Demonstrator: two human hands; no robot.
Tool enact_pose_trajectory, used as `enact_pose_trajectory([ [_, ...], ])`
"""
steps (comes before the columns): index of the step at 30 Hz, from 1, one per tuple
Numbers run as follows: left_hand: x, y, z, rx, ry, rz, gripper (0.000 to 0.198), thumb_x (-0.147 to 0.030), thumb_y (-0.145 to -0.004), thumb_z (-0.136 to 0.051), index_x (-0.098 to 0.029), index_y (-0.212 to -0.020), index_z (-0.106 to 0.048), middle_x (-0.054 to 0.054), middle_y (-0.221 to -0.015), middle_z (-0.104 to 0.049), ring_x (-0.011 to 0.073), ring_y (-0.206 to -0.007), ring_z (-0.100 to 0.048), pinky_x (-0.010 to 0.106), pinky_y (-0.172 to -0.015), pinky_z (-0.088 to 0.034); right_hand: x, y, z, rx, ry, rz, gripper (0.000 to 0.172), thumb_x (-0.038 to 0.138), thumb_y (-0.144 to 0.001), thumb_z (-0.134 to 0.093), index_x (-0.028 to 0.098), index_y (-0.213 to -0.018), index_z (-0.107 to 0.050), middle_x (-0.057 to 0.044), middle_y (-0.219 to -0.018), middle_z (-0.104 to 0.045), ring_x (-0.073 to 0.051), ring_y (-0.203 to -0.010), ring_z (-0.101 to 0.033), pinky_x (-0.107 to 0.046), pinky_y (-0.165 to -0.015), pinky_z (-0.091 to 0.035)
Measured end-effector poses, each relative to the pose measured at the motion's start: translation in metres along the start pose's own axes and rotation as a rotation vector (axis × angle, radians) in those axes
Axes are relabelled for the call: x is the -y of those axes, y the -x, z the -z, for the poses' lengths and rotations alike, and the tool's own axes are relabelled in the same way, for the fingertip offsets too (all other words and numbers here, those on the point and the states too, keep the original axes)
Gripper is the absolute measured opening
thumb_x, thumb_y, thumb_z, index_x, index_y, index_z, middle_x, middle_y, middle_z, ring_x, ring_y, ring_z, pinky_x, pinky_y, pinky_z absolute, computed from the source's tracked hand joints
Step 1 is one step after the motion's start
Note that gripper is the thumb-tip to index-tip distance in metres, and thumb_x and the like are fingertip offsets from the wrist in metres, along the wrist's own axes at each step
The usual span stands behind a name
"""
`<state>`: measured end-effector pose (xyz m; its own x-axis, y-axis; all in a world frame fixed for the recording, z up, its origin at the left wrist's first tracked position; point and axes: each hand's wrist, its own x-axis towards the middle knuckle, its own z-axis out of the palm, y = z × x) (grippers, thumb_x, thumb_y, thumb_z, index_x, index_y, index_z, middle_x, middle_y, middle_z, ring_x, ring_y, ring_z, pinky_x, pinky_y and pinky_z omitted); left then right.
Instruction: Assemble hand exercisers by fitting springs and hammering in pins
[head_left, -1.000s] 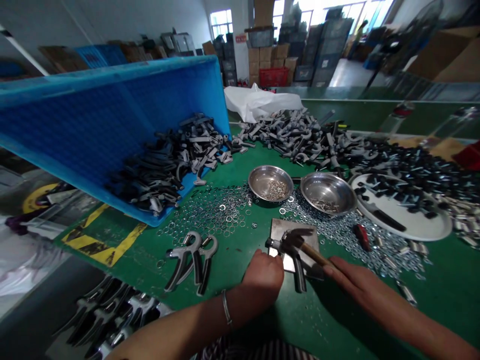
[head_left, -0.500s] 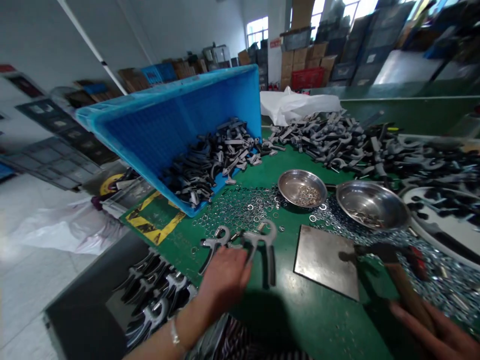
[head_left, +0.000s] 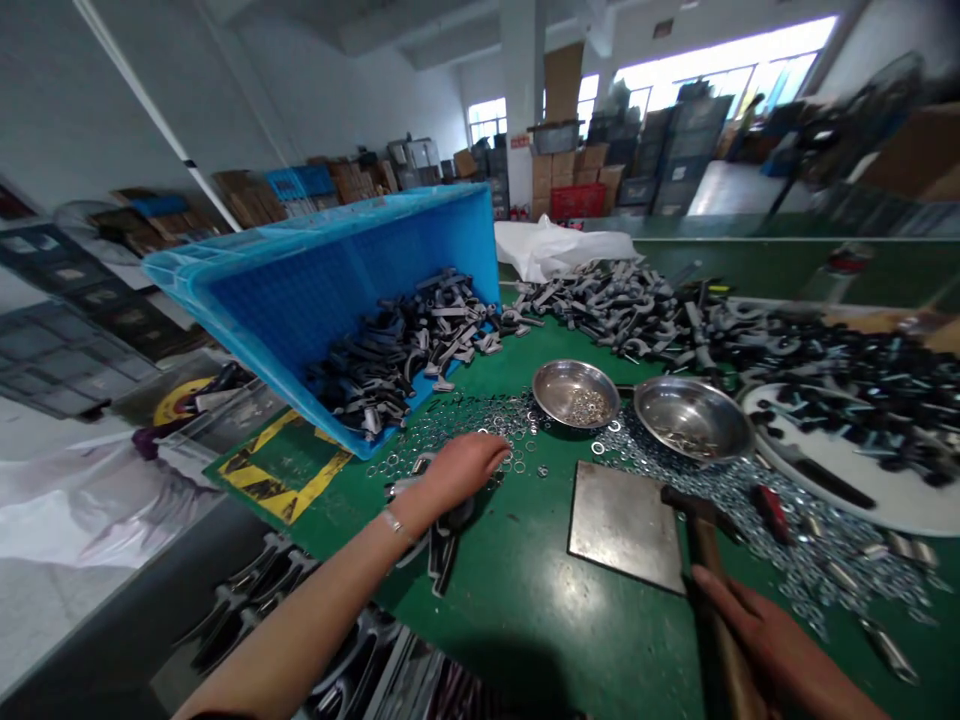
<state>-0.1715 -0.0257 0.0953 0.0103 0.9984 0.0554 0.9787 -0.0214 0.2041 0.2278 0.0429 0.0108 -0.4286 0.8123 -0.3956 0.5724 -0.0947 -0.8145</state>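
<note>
My left hand [head_left: 461, 467] reaches over the green table, fingers curved down at the edge of a spread of small metal washers [head_left: 465, 418]. Under its wrist lie grey hand-grip exercisers [head_left: 441, 535]. My right hand [head_left: 772, 650] is wrapped round the wooden handle of a hammer [head_left: 705, 545], whose dark head rests by the right edge of a square steel plate [head_left: 626, 522]. The plate is bare.
A tilted blue crate [head_left: 300, 290] holds several grey handle parts. Two steel bowls [head_left: 576, 392] [head_left: 694, 418] stand behind the plate. Grey and black parts are heaped across the back, a white tray [head_left: 840, 480] lies right, and a bin of finished grips [head_left: 262, 600] sits lower left.
The grip piece that lay on the steel plate went left with my left hand, which now reaches forward to the washers. The hammer has drawn back off the plate.
</note>
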Motion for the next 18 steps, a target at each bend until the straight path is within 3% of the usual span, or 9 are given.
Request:
enact_pose_trajectory([
  [2,-0.025,-0.051,-0.027,0.086,0.054,-0.246,0.03,-0.014,-0.096,-0.046,-0.02,-0.115,-0.068,0.007,-0.111,-0.071,0.0192,-0.103,-0.064,0.029,-0.091,-0.048,0.005,-0.001,0.013,-0.02,0.275,0.003,0.049,0.065,-0.088,-0.048,0.023,-0.071,-0.067,-0.005,-0.057,-0.066,-0.027,-0.055,-0.069,-0.038,-0.055,-0.055],
  [4,-0.052,-0.091,-0.057,0.099,0.065,-0.389,0.038,-0.006,-0.092,-0.045,-0.02,-0.123,-0.064,0.008,-0.117,-0.069,0.0186,-0.109,-0.062,0.029,-0.093,-0.047,0.0,0.003,0.027,-0.038,0.345,0.006,0.048,0.063,-0.09,-0.045,0.023,-0.075,-0.067,-0.005,-0.064,-0.069,-0.026,-0.063,-0.07,-0.036,-0.061,-0.055],
  [7,-0.081,-0.126,-0.092,0.047,-0.018,-0.394,0.042,-0.007,-0.094,-0.042,-0.017,-0.133,-0.055,0.011,-0.133,-0.06,0.0191,-0.122,-0.054,0.032,-0.102,-0.043,-0.022,0.017,0.056,-0.077,0.281,-0.031,0.048,0.063,-0.092,-0.039,0.023,-0.086,-0.064,-0.002,-0.065,-0.068,-0.021,-0.053,-0.065,-0.03,-0.049,-0.05],
  [10,-0.085,-0.135,-0.108,0.009,-0.108,-0.288,0.039,-0.006,-0.094,-0.039,-0.011,-0.128,-0.056,0.017,-0.127,-0.061,0.0224,-0.121,-0.054,0.038,-0.103,-0.041,-0.052,0.031,0.102,-0.212,0.202,-0.156,0.047,0.065,-0.089,-0.042,0.022,-0.091,-0.061,-0.002,-0.066,-0.068,-0.019,-0.044,-0.06,-0.028,-0.039,-0.045],
  [13,-0.071,-0.127,-0.111,0.032,-0.119,-0.24,0.031,-0.004,-0.092,-0.038,-0.009,-0.108,-0.064,0.017,-0.109,-0.065,0.0255,-0.107,-0.058,0.04,-0.097,-0.044,-0.078,0.028,0.154,-0.412,0.19,-0.218,0.045,0.061,-0.083,-0.048,0.02,-0.092,-0.06,-0.006,-0.072,-0.07,-0.021,-0.05,-0.063,-0.031,-0.043,-0.049],
  [15,-0.06,-0.119,-0.108,0.053,-0.13,-0.188,0.029,-0.006,-0.092,-0.037,-0.01,-0.101,-0.064,0.016,-0.105,-0.064,0.0263,-0.102,-0.058,0.039,-0.094,-0.044,-0.087,0.011,0.182,-0.511,0.215,-0.219,0.043,0.058,-0.082,-0.049,0.018,-0.093,-0.06,-0.009,-0.077,-0.072,-0.023,-0.055,-0.066,-0.033,-0.049,-0.052],
  [18,-0.05,-0.109,-0.1,0.101,-0.127,-0.066,0.025,-0.012,-0.094,-0.039,-0.012,-0.096,-0.064,0.015,-0.102,-0.064,0.0259,-0.097,-0.059,0.037,-0.09,-0.045,-0.088,-0.029,0.206,-0.574,0.264,-0.204,0.042,0.058,-0.08,-0.054,0.018,-0.091,-0.06,-0.012,-0.08,-0.072,-0.024,-0.062,-0.067,-0.034,-0.055,-0.051],
])
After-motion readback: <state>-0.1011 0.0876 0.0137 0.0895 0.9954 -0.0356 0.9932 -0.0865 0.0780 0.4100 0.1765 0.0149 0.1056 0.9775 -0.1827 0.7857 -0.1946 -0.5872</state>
